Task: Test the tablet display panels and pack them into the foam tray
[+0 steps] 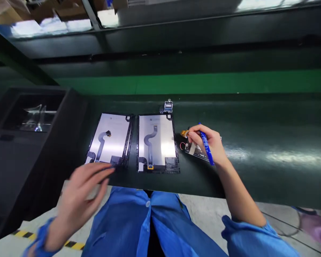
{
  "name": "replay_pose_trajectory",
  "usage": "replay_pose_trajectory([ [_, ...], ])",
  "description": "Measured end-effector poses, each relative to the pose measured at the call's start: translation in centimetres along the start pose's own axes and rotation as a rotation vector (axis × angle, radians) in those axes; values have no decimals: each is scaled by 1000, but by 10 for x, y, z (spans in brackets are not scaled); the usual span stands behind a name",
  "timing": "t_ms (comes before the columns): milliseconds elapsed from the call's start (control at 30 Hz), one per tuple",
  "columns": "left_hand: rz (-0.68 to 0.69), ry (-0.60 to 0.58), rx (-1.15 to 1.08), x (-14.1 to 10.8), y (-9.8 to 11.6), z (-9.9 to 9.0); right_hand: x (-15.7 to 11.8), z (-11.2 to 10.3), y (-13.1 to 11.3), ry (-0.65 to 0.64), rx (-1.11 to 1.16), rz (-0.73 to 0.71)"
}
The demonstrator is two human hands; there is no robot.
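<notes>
Blue pen (207, 148), lettering (204, 138) illegible, in right fingers (203, 128).

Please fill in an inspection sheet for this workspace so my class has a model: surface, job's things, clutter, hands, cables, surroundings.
Surface: dark green bench, with glare at right.
Job's things: left panel and right panel, side by side; circuit board partly under the right hand; blue pen.
Clutter: small item beyond the right panel, too small to identify.
Hands: left hand open, blurred, at the left panel's near edge, contact unclear; right hand holds the pen, fingertips at the board.
Cables: one curved flat cable on each panel; red wire beside the board.
Surroundings: black bin at left; striped floor tape.
</notes>
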State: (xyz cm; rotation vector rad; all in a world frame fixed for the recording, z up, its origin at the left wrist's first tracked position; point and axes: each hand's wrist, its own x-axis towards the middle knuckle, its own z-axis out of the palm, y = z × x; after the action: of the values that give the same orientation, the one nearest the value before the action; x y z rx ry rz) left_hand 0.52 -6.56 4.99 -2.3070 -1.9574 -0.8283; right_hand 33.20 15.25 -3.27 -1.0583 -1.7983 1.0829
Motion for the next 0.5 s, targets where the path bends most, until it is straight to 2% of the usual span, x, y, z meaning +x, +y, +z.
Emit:
replay_pose_trajectory([
  [67,8,-39,-117,-10,15,57,-2,4,-4,152,-112,-28],
  [133,-15,-15,-182,-9,19,103,-10,12,-12,401,-164,-83],
  [200,-41,16,-205,-2,21,131,-25,25,-24,565,-76,-135],
  [233,-41,28,-197,3,21,139,-34,34,-30,569,1,-142],
  [267,-37,32,-184,8,22,145,-43,44,-35,500,67,-123],
  [400,-29,-22,-135,18,20,151,-65,88,-40,1,145,115],
  [433,-40,-42,-133,19,18,152,-66,96,-38,-65,150,163],
  [500,-60,-77,-135,18,16,154,-66,109,-33,-93,153,215],
])
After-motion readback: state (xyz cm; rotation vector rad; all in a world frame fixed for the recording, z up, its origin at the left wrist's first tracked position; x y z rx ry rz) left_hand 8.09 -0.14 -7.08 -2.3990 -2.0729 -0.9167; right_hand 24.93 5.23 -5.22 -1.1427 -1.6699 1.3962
